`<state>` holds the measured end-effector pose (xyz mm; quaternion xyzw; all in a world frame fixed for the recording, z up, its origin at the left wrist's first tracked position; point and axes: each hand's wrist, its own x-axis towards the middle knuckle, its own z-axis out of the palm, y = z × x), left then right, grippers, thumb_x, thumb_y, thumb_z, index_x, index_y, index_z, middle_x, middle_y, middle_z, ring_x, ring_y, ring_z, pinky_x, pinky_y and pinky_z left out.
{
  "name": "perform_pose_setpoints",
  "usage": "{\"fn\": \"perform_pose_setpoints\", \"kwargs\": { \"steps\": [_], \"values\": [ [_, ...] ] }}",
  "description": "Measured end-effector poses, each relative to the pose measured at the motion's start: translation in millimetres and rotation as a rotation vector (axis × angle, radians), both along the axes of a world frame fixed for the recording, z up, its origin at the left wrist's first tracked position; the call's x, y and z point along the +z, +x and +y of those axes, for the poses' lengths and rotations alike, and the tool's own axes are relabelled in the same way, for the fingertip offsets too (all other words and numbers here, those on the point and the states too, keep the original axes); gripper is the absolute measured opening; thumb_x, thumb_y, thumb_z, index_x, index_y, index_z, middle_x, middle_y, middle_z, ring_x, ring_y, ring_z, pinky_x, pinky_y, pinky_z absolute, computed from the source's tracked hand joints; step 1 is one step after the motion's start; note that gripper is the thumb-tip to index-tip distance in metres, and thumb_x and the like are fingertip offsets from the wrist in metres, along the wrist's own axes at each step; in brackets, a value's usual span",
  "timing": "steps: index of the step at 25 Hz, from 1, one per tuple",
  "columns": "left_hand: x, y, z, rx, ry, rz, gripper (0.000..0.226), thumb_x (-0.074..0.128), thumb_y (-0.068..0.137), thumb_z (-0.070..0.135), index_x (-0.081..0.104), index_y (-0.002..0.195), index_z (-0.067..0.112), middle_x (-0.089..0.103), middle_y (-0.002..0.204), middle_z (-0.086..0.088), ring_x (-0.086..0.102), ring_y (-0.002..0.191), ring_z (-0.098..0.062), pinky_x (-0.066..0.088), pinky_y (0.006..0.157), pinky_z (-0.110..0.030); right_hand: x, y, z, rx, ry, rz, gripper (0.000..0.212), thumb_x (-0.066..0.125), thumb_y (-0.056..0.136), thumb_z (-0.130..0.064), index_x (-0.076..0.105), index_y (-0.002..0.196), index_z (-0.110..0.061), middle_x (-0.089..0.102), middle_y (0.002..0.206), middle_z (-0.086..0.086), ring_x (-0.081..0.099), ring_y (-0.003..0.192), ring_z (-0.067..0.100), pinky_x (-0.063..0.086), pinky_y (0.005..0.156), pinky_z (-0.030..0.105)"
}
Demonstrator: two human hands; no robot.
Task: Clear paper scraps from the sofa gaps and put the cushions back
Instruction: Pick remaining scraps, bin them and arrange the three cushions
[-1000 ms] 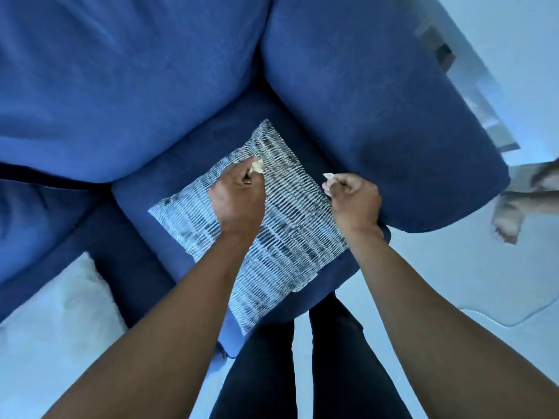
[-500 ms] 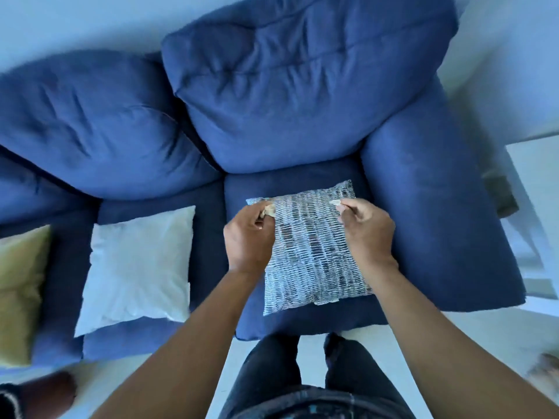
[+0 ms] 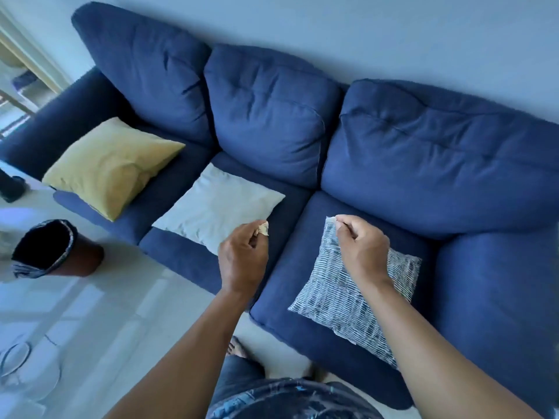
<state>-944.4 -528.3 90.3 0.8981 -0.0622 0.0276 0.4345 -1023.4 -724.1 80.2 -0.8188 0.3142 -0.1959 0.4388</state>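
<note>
Head view: above the blue sofa (image 3: 423, 176), the left hand (image 3: 242, 258) pinches a crumpled paper scrap (image 3: 263, 228) and the right hand (image 3: 361, 249) pinches another scrap (image 3: 330, 219) over the striped cushion (image 3: 348, 300).

wall (image 3: 393, 40): plain, pale, far behind | floor (image 3: 106, 313): light, glossy, near left | bin (image 3: 57, 249): dark-lined, tipped, standing on floor at left | doorway (image 3: 18, 71): bright, far left | light: cool, bluish daylight

Bare forearms (image 3: 187, 352), dark blue jeans (image 3: 242, 379), bare feet (image 3: 237, 349)
</note>
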Motion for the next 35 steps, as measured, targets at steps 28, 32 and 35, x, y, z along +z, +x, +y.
{"fn": "perform_pose_setpoints", "kwargs": {
  "steps": [28, 32, 35],
  "values": [
    [-0.3, 117.8, 537.4, 0.84, 0.067, -0.118, 0.011, 0.072, 0.089, 0.017, 0.08, 0.095, 0.022, 0.076, 0.087, 0.007, 0.07, 0.073, -0.014, 0.056, 0.069, -0.034, 2.5, 302.1, 548.9, 0.943, -0.016, -0.095, 0.013, 0.068, 0.094, -0.016, 0.079, 0.1, -0.02, 0.078, 0.089, -0.008, 0.069, 0.077, 0.01, 0.057, 0.073, 0.033],
    [-1.7, 177.7, 587.1, 0.891, 0.115, -0.116, 0.009, 0.072, 0.089, 0.017, 0.079, 0.093, 0.022, 0.075, 0.082, 0.007, 0.068, 0.071, -0.014, 0.055, 0.067, -0.036, -6.3, 377.0, 614.5, 1.023, 0.01, -0.131, 0.012, 0.07, 0.093, -0.016, 0.08, 0.095, -0.023, 0.07, 0.074, -0.015, 0.056, 0.06, -0.001, 0.044, 0.061, 0.018],
    [-0.5, 225.2, 613.7, 0.927, 0.156, -0.097, 0.009, 0.073, 0.088, 0.016, 0.079, 0.092, 0.023, 0.074, 0.08, 0.007, 0.067, 0.07, -0.014, 0.055, 0.066, -0.037, -6.2, 431.3, 644.3, 1.054, -0.021, -0.114, 0.011, 0.071, 0.092, -0.019, 0.079, 0.095, -0.025, 0.06, 0.065, -0.015, 0.047, 0.056, 0.002, 0.038, 0.059, 0.022]
  ]
}}
